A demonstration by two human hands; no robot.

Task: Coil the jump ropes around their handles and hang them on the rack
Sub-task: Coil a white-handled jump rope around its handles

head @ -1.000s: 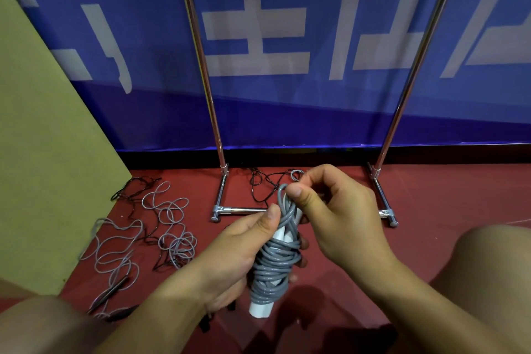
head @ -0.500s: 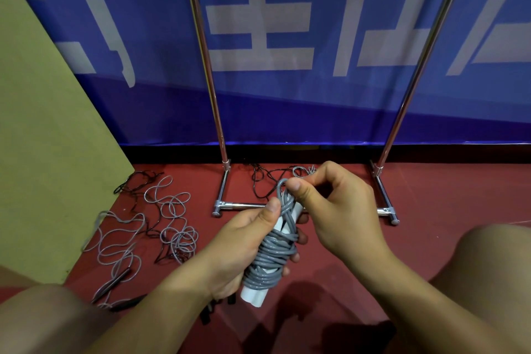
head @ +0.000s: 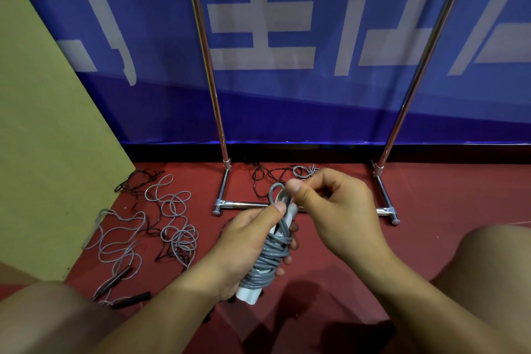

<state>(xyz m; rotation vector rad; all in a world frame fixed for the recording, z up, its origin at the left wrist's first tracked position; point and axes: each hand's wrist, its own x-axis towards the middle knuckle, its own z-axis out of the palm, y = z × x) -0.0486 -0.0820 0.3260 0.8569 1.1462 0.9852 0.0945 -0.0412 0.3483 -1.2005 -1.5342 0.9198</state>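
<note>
A grey jump rope (head: 270,259) is coiled around its white handles, whose lower ends stick out below the coil. My left hand (head: 247,244) grips the bundle from the left, thumb pressed near its top. My right hand (head: 336,210) pinches the rope's top loop between thumb and fingers. Behind the hands stands a chrome rack (head: 221,129) with two upright poles and a floor bar. Its top rail is out of view.
Loose grey and black jump ropes (head: 172,221) lie tangled on the red floor at the left, with dark handles (head: 115,282) nearby. More rope (head: 275,174) lies between the rack's feet. A green board (head: 43,138) leans at the left. My knees fill the bottom corners.
The bundle has tilted a little and risen slightly. My right hand's pinch has shifted to the right at the top loop. The left grip is unchanged.
</note>
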